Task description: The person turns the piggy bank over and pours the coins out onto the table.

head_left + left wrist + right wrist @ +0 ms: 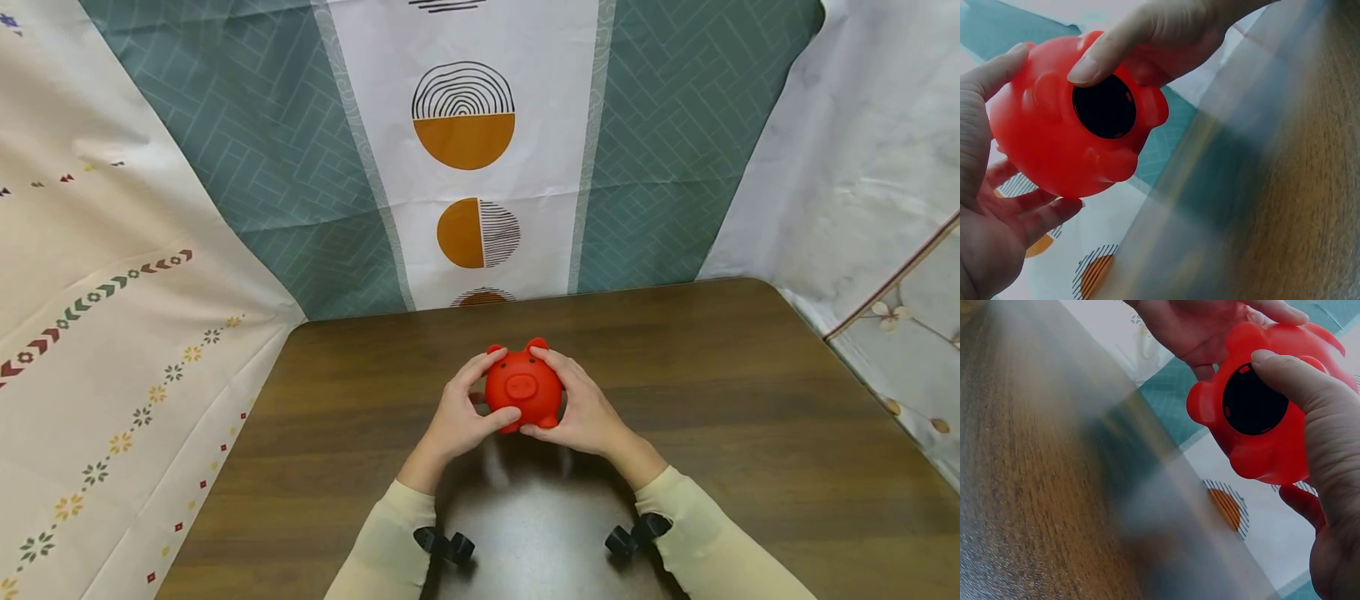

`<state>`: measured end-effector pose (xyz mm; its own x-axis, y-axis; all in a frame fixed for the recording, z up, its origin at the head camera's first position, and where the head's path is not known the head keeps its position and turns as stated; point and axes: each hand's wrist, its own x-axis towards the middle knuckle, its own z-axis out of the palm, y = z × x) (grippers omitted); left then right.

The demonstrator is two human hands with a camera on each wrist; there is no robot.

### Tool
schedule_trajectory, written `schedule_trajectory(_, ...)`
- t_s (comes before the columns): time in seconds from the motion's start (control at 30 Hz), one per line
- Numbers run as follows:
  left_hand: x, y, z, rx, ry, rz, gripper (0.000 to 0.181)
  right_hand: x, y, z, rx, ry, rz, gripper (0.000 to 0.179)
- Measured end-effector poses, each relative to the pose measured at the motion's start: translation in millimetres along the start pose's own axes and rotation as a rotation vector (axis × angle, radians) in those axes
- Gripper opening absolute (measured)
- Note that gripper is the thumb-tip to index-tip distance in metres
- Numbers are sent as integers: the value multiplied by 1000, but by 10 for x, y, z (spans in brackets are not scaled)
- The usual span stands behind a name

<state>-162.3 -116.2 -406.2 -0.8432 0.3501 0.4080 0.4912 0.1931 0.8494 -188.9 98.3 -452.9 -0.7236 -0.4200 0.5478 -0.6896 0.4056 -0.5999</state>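
Note:
A round red piggy bank (522, 385) is held between both hands above the table, its snout and eyes facing up toward the head camera. The left hand (459, 412) grips its left side, fingers at an ear and thumb near the snout. On the other side the right hand (592, 408) grips it, fingertips by the other ear and thumb low down. Both wrist views show the underside of the piggy bank (1054, 144), with stubby feet around a round black plug (1250, 403). The right thumb touches the plug's edge.
Beneath the hands spreads a brown wood-grain table (360, 383), glossy near the person. Patterned cloths hang around it: a green and white one (300, 150) behind, a cream one (112, 375) at left, a white one (862, 183) at right. Black camera mounts (450, 546) sit on both wrists.

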Motion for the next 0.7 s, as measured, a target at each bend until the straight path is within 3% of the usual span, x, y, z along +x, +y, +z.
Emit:
schedule_trajectory(0.2, 7, -228, -2, 114, -1, 42, 72, -2, -7, 11, -14, 11, 6, 97)
schedule_trajectory(0.4, 15, -231, -22, 187, 0, 96, 72, -10, 0, 26, -3, 24, 39, 97)
schedule_trajectory(0.7, 2, -230, -27, 275, -26, 125, 90, -3, -7, 15, 61, 43, 107, 96)
